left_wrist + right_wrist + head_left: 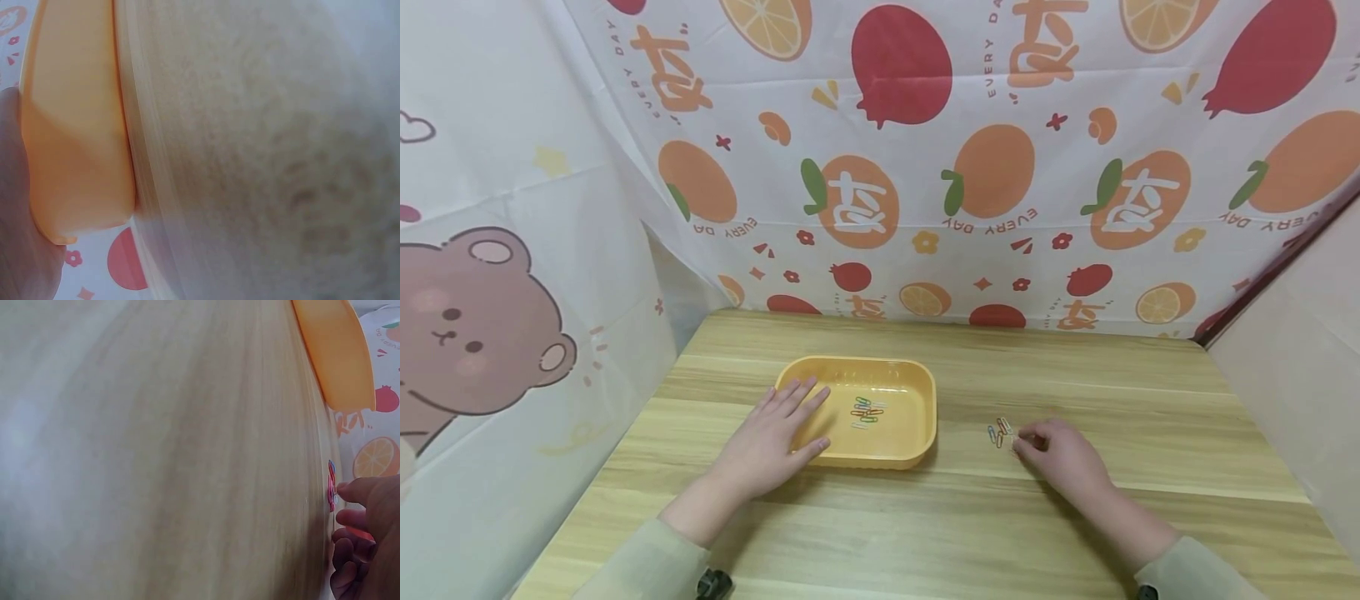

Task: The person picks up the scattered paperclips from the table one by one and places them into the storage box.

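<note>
Spread and nearly straight, the fingers of my left hand [771, 446] lie over the left side of a yellow plastic tray [917, 446]. In the left wrist view, part of that hand is against the tray's side [75, 144]. Several coloured paper clips [868, 410] lie scattered inside the tray. To its right, a small cluster of paper clips [1000, 432] lies on the table. My right hand [1063, 458] is low at the cluster's right edge, thumb and forefinger bent toward it. I cannot tell whether a clip is between those fingertips.
The wooden table [880, 533] carries the tray and the clips. A fruit-print curtain [925, 167] hangs along its back edge. On the left is a white cloth with a bear print [475, 325], and a pale panel [1300, 350] borders the right side.
</note>
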Available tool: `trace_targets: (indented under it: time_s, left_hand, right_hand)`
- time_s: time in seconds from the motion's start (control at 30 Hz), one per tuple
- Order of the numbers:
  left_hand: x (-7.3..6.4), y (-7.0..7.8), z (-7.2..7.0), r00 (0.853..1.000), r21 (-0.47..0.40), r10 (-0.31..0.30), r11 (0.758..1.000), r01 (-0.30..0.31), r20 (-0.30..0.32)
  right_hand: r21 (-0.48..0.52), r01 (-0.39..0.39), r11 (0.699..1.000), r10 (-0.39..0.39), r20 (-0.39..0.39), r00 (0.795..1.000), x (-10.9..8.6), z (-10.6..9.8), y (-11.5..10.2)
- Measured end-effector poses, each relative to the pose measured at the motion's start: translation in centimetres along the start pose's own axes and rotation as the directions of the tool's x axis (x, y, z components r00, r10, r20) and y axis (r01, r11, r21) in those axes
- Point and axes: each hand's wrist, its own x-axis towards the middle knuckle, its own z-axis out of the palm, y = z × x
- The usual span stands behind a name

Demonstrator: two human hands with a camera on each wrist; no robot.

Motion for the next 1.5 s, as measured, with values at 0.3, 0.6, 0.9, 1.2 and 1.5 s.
trace_targets:
  time_s: [0.3, 0.6, 0.9, 1.2, 1.5]
  left_hand:
    - [0.0, 0.0, -0.1, 1.000, 0.006, 0.010, 1.000, -0.010, -0.006]
    - [0.0, -0.2, 0.0, 1.000, 0.007, 0.020, 1.000, -0.020, -0.021]
    - [0.1, -0.1, -0.2, 0.999, 0.001, 0.024, 1.000, -0.024, -0.023]
    - [0.0, -0.2, -0.3, 0.999, -0.006, 0.024, 1.000, -0.025, -0.028]
    - [0.1, -0.2, -0.1, 0.998, 0.006, 0.031, 1.000, -0.031, -0.049]
  right_hand:
    - [-0.025, -0.014, 1.000, 0.014, 0.008, 1.000, 0.3, 0.2, -0.2]
    - [-0.055, -0.010, 0.998, 0.011, 0.022, 1.000, 0.4, 0.1, -0.7]
    - [-0.058, -0.002, 0.998, 0.004, 0.029, 1.000, 0.5, 0.0, -1.3]
    - [-0.082, 0.024, 0.996, -0.023, 0.010, 1.000, 0.5, 0.1, -1.5]
    - [-0.088, 0.017, 0.996, -0.016, 0.007, 1.000, 0.6, 0.3, -1.3]
